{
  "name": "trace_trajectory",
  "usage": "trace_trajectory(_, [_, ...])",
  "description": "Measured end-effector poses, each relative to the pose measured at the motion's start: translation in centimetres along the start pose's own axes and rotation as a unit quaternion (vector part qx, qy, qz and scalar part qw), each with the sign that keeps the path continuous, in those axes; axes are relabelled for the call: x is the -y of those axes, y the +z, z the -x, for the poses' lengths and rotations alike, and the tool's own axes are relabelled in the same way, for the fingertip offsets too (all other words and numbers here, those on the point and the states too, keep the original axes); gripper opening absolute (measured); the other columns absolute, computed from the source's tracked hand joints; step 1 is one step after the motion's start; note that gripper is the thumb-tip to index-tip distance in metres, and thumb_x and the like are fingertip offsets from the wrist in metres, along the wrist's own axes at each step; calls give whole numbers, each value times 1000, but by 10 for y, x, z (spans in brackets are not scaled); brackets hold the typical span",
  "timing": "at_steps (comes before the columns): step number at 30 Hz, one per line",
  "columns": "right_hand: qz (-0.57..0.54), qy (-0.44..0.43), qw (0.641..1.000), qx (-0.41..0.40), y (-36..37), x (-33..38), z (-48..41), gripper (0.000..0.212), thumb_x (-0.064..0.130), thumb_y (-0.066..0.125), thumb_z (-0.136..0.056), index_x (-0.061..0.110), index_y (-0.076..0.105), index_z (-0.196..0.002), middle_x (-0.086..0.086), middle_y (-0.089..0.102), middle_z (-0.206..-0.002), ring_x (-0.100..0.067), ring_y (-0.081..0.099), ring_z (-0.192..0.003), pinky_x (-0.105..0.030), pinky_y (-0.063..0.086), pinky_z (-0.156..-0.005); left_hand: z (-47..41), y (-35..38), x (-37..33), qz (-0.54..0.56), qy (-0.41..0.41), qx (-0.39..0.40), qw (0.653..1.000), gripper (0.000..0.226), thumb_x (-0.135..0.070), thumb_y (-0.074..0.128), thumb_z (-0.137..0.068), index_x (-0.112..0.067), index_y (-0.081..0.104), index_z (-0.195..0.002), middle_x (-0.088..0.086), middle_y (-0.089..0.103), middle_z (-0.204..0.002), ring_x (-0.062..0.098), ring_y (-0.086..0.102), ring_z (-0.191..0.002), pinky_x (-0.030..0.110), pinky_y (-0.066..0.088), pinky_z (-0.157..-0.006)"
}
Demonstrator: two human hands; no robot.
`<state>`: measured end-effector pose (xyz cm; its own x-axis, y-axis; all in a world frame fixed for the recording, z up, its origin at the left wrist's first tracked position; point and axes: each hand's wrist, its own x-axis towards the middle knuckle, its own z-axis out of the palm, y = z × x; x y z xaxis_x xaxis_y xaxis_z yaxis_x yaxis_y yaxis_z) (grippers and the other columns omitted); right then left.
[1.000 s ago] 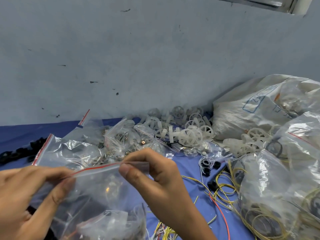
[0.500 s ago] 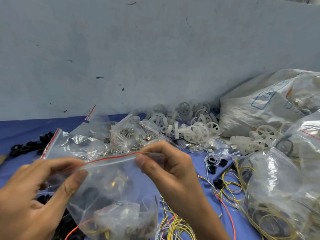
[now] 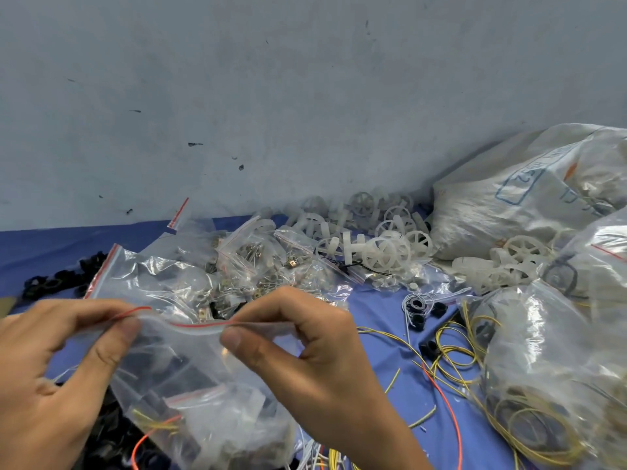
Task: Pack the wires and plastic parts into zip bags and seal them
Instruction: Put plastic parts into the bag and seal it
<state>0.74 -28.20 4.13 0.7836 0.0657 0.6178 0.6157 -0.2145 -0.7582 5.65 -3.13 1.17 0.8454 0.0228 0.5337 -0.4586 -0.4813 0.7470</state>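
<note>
The left hand (image 3: 51, 361) and right hand (image 3: 305, 354) each pinch the red-lined top of the zip bag (image 3: 190, 378), grip closed on it, above the blue desk (image 3: 400, 385).

A scuffed grey-blue wall (image 3: 305, 96) fills the upper frame, flecked with small dark marks; below it a blue desk (image 3: 51, 242) runs across, and at right slumps a white woven sack (image 3: 502, 205)

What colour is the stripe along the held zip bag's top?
Red stripe, clearest in the head view.
</note>
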Motion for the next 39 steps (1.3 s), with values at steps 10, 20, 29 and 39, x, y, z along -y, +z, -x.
trace_trajectory(10, [-60, 48, 996, -44, -18, -13, -5, 3, 19, 70, -88, 21, 69, -88, 5, 71, -79, -6, 66, -75, -19, 47, -70, 8, 9, -40, 16, -39, -30, 999, 59, -93, 48, -65, -44, 67, -92, -16, 68, -90, 14, 57, -66, 42, 47, -72])
trace_trajectory(20, [-67, 68, 994, -45, -19, -15, -6, 2, 20, 72, -88, 20, 71, -90, 6, 73, -79, -6, 65, -74, -18, 46, -70, 10, 11, -49, 45, -62, -26, 997, 68, -100, 47, -55, -44, 68, -85, 3, 67, -85, 37, 54, -67, 48, 43, -69])
trace_trajectory(29, [21, 62, 996, -57, -25, -8, -5, 9, 17, 69, -89, 24, 72, -94, 8, 73, -90, -15, 70, -87, -27, 54, -76, 8, 16, -45, 60, -21, -41, 997, 28, -63, 62, -72, -39, 69, -84, -11, 66, -81, 29, 49, -63, 35, 39, -62])
trace_trajectory(39, [135, 11, 990, -34, -25, -1, -4, 8, 17, 67, -87, 24, 70, -89, 13, 67, -85, -7, 67, -81, -13, 47, -71, 15, 20, -44, 47, -14, 8, 999, 64, -82, 62, -71, -40, 68, -119, -11, 75, -97, 16, 71, -75, 31, 54, -67])
